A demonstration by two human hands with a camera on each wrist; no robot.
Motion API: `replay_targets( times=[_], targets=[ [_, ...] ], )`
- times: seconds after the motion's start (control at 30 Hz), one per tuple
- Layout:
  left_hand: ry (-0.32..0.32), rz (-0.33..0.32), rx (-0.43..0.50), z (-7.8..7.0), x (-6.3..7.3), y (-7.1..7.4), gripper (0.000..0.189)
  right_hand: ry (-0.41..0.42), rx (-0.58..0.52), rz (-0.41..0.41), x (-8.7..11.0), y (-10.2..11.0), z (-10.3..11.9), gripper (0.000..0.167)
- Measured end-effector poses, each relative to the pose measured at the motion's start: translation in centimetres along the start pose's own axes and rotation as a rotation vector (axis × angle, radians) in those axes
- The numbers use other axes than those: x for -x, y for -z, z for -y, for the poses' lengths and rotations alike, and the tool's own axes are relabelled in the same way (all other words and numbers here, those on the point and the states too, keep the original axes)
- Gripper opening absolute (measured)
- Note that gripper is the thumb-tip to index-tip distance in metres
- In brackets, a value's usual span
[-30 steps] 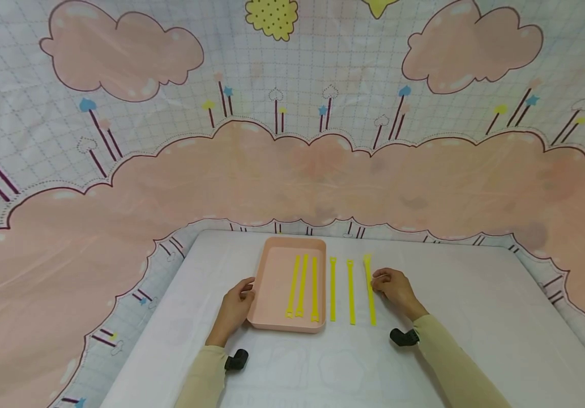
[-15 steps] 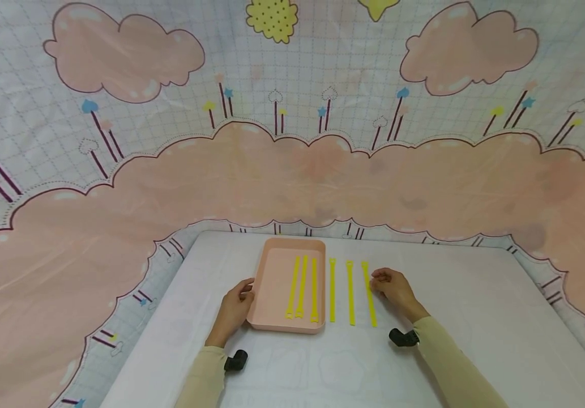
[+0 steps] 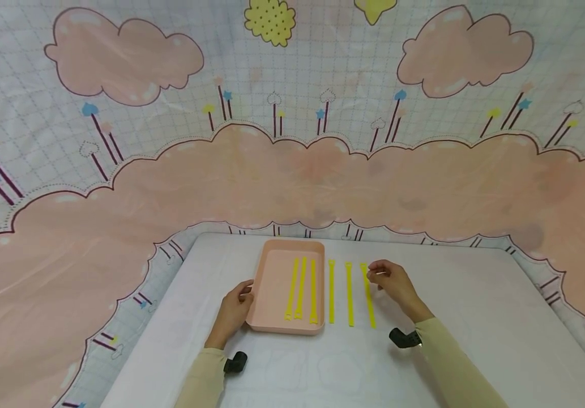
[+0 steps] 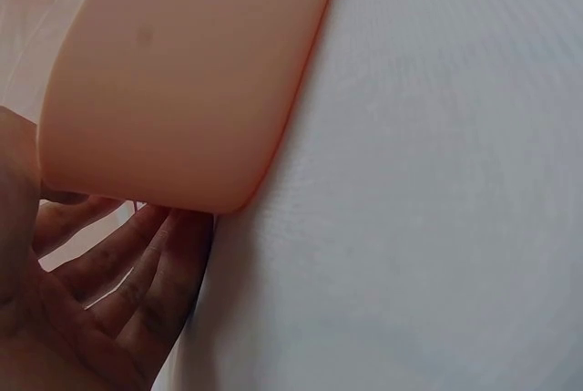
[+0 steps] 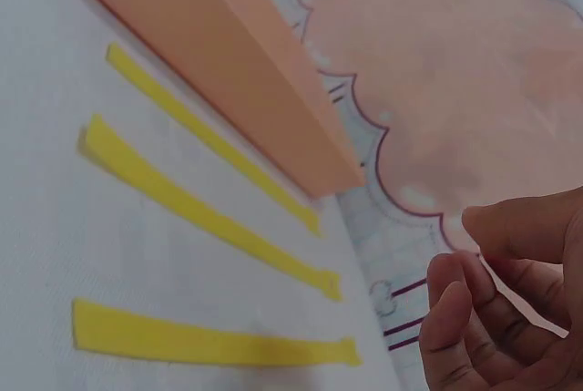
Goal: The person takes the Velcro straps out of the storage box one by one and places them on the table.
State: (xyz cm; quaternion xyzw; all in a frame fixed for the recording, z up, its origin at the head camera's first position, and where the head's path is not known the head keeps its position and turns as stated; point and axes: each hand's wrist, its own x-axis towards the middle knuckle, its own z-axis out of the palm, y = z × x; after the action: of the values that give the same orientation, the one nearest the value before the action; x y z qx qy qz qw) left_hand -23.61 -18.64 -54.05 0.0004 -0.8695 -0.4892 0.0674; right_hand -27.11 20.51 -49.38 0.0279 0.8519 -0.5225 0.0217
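A shallow pink tray [image 3: 261,306] lies on the table in the head view. Inside it are three flat yellow cable straps [image 3: 299,289], their slotted heads at the near end. To its right, three more yellow straps lie side by side, heads at the far end. My left hand [image 3: 235,309] rests against the tray's left side; in the left wrist view its fingers [image 4: 137,282] touch the outer wall. Above the far part of the rightmost strap [image 5: 209,336] hovers my right hand [image 3: 396,285], thumb and fingertips apart, holding nothing in the right wrist view.
The white table [image 3: 465,306] extends to both sides and toward me. Behind it hangs a patterned pink and white cloth [image 3: 272,181]. A black wrist device [image 3: 235,362] sits at the left cuff, another [image 3: 404,338] at the right.
The raised far end of the rightmost strap has come down flat on the table as my right hand let go. That hand has since lifted slightly and moved away from me. My left hand stays put.
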Motion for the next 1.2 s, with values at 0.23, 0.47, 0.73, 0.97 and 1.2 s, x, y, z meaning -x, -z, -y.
replay_targets(
  times=[0.23,0.47,0.73,0.97,1.2],
  targets=[
    [0.002,-0.012,-0.005,0.2,0.2,0.0,0.039,0.093,-0.040,0.029,1.1,-0.2,1.5,0.032],
    [0.008,-0.012,-0.005,0.4,0.2,-0.1,0.038,0.145,-0.035,0.050,1.8,-1.2,2.6,0.027],
    [0.007,-0.009,-0.009,0.5,0.1,-0.1,0.038,0.202,-0.033,0.061,2.2,-2.5,3.4,0.021],
    [0.012,-0.006,-0.007,0.4,0.1,-0.2,0.039,0.240,-0.034,0.085,2.8,-3.8,4.1,0.018],
    [0.019,-0.006,-0.007,0.3,0.0,-0.3,0.039,0.297,-0.040,0.138,3.4,-5.2,4.5,0.017]
  ],
)
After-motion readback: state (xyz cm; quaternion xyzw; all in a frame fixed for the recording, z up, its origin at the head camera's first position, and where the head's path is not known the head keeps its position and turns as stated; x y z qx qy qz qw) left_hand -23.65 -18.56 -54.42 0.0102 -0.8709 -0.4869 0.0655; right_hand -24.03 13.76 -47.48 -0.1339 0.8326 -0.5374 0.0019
